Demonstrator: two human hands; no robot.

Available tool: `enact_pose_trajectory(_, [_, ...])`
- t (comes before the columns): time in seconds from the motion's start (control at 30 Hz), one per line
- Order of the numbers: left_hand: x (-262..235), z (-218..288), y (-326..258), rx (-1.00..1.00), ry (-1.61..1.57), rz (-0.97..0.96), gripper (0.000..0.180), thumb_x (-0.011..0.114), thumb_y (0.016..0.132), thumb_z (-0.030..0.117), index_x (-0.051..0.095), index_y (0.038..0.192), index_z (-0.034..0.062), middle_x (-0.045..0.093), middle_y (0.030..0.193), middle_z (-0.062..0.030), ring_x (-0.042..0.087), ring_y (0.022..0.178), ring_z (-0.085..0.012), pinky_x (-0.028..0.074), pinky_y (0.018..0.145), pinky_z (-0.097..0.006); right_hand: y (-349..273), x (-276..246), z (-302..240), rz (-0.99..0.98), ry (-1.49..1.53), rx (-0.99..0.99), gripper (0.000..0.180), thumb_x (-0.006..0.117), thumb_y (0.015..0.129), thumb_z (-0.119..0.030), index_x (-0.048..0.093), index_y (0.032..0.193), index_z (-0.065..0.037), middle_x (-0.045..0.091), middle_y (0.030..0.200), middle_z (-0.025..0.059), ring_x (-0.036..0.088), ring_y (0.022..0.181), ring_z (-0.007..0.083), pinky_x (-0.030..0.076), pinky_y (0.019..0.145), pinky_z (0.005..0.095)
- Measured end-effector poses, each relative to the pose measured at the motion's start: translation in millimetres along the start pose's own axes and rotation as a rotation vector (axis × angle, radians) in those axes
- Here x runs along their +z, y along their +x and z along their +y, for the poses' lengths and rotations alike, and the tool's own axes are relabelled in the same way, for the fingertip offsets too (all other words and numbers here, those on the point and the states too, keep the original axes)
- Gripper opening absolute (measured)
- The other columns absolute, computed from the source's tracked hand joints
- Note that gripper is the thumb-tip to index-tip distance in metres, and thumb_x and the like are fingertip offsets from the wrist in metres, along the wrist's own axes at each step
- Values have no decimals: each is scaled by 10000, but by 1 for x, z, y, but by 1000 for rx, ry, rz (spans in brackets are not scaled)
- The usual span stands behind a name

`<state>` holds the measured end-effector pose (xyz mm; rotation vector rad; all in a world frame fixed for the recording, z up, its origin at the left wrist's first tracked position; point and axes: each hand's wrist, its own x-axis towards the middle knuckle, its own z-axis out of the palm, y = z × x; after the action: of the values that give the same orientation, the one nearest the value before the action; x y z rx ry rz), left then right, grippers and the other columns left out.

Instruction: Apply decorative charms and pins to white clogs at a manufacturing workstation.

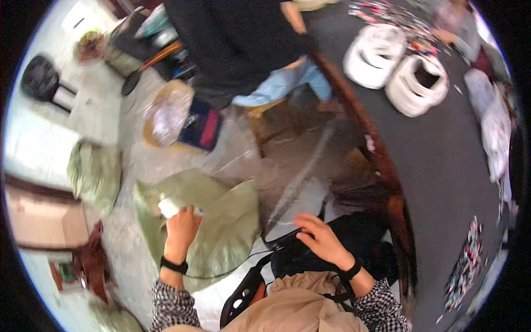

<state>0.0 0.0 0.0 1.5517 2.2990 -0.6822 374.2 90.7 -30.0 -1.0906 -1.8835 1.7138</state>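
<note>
My left hand (182, 228) is over a large pale green woven sack (221, 238) on the floor to my left. Its fingers are curled over a small white thing (167, 207), whose kind I cannot make out. My right hand (323, 237) hangs in the air above my lap, fingers apart, holding nothing. Each wrist has a black band, and the sleeves are black-and-white checked. To the right, a pair of white shoes (375, 55) stands on the far part of a dark table (442, 166).
The table's reddish-brown edge (381, 160) runs along my right. Small multicoloured pieces (467, 263) lie in heaps on it. A person in dark clothing (232, 50) is ahead, beside an open box (166, 119) with clear plastic. Another green sack (95, 174) stands at left.
</note>
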Motion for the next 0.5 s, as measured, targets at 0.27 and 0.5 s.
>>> enact_pose_trajectory(0.27, [-82,117,24,756,-302,-38,528,641,915,353,559,1349,64,617,1258,-231,570,1182,-420,454,1015,-472,-111,-38,-34,99,26,-241,389,575,994,-223,543,1329,-28,538,1375,171,519,1281,345,429,1075,412])
enact_pose_trajectory(0.5, [-117,236,23,1277,4,-341,443,531,1013,265,517,1394,40,581,1274,-265,545,1154,-447,443,988,-471,-281,-72,-118,519,81,-381,425,581,1004,-197,531,1373,8,482,1453,184,511,1301,333,432,1056,435])
